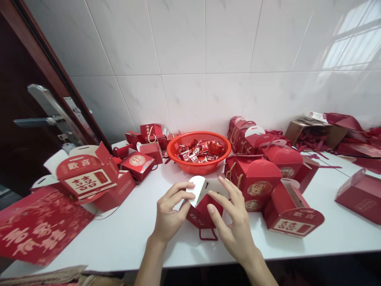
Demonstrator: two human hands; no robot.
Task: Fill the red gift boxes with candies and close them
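Observation:
A small red gift box [204, 212] stands on the white table in front of me, its top flaps up and their pale inner sides showing. A dark red cord handle [208, 237] hangs from its near side. My left hand [172, 208] pinches the rounded white flap [196, 190] on the box's left between fingers and thumb. At the right side of the box is my right hand [233, 220], fingers apart and its thumb at the near face. Whether those fingertips press on the box I cannot tell. The box's inside is mostly hidden.
Behind the box stands a red plastic basket [199, 169] of wrapped candies [204, 149]. Several red gift boxes [253, 174] crowd the right, more [138, 165] the left. A red gift bag [44, 226] lies at the left edge. A cardboard box [306, 133] holds ribbons.

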